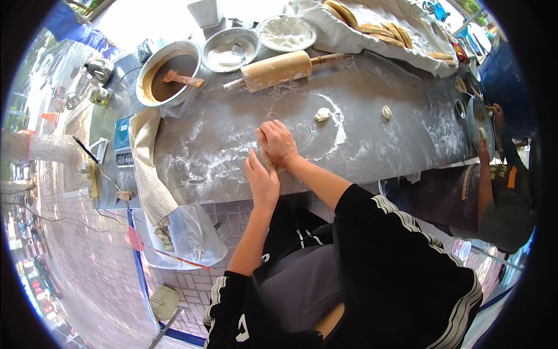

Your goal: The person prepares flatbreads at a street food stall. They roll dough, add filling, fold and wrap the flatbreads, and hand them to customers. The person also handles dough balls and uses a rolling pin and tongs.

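Observation:
A piece of pale dough lies on the floured metal table, mostly covered by my hands. My right hand presses on it from above, fingers bent and close together. On the near side, my left hand cups the dough's edge, its thumb towards the right hand. Two small dough lumps sit apart to the right: one lump beside a curved streak of flour, another lump farther along. Beyond my hands lies a wooden rolling pin dusted with flour.
At the back stand a bowl of brown paste with a brush, and bowls of flour and white powder. Flatbreads rest on white cloth. A cloth and scale are left; a co-worker's hand is right.

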{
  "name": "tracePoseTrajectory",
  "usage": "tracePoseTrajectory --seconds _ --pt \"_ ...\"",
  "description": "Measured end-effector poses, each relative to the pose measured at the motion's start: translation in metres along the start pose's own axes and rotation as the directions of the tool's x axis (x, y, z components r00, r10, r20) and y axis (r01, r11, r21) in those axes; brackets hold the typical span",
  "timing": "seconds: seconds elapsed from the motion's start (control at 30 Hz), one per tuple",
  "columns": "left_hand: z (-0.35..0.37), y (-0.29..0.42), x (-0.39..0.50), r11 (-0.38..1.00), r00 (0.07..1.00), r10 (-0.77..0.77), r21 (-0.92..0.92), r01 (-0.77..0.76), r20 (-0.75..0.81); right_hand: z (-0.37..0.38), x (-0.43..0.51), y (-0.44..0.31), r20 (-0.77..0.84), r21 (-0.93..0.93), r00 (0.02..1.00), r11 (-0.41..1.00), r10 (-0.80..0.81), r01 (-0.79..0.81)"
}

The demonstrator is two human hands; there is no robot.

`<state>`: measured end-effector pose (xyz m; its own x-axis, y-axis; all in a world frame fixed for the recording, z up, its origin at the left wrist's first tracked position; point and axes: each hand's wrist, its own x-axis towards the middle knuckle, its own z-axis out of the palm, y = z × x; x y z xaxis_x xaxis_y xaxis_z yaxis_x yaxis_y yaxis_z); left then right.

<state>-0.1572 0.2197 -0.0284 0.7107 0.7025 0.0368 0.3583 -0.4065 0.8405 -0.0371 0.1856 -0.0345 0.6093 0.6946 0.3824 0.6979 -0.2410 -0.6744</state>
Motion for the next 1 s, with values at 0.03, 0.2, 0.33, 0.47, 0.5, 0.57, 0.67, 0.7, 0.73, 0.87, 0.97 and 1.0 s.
tracePoseTrajectory --seconds 0.03,0.2,0.33,0.47,0.5,0.57,0.67,0.7,0.73,0.87,0.97,1.0 --pt "-0.003 -0.001 -0.002 0.987 0.987 -0.159 -0.011 0.159 0.014 0.008 0.002 -0.002 0.039 0.014 0.988 0.989 0.148 -0.149" --pt "-0.009 0.000 0.009 0.999 0.995 0.033 -0.001 -0.033 0.090 0.005 -0.005 -0.019 0.117 0.050 0.941 0.944 0.319 -0.326" --pt "-0.014 0.006 0.007 0.972 0.973 -0.226 -0.063 0.228 0.045 -0.005 -0.006 -0.027 -0.026 -0.042 0.988 0.987 0.155 -0.156" --pt "-0.013 0.011 0.005 0.993 0.994 0.113 -0.022 -0.113 0.007 -0.006 -0.010 -0.026 0.097 0.177 0.926 0.909 0.365 -0.377" --pt "-0.010 0.010 0.006 0.999 0.999 0.027 -0.036 -0.026 0.026 -0.006 -0.014 -0.024 0.165 0.136 0.915 0.910 0.368 -0.391" --pt "-0.006 0.008 0.007 0.992 0.991 -0.124 -0.008 0.124 0.056 -0.005 -0.015 -0.021 0.066 0.038 0.986 0.987 0.154 -0.157" --pt "0.001 0.000 0.004 0.999 0.994 -0.037 -0.022 0.035 -0.098 -0.006 -0.019 -0.022 -0.021 0.073 0.967 0.965 0.254 -0.252" --pt "0.002 -0.003 0.006 0.999 0.994 -0.033 0.004 0.034 -0.101 -0.006 -0.017 -0.022 -0.032 0.152 0.947 0.938 0.321 -0.313" --pt "0.004 -0.005 0.002 1.000 0.999 0.012 -0.021 -0.012 -0.037 -0.007 -0.019 -0.024 0.136 0.224 0.923 0.896 0.361 -0.383" --pt "0.000 -0.008 0.002 1.000 1.000 -0.005 0.010 0.005 -0.009 -0.004 -0.013 -0.025 0.097 -0.142 0.994 0.989 0.048 -0.034" --pt "-0.001 -0.007 0.007 0.997 0.996 -0.033 -0.066 0.028 -0.079 0.002 -0.007 -0.017 -0.120 0.049 0.945 0.952 0.305 -0.301" --pt "-0.001 -0.008 0.008 0.989 0.996 -0.051 -0.143 0.040 -0.077 0.003 -0.006 -0.013 -0.026 0.143 0.933 0.925 0.359 -0.352"
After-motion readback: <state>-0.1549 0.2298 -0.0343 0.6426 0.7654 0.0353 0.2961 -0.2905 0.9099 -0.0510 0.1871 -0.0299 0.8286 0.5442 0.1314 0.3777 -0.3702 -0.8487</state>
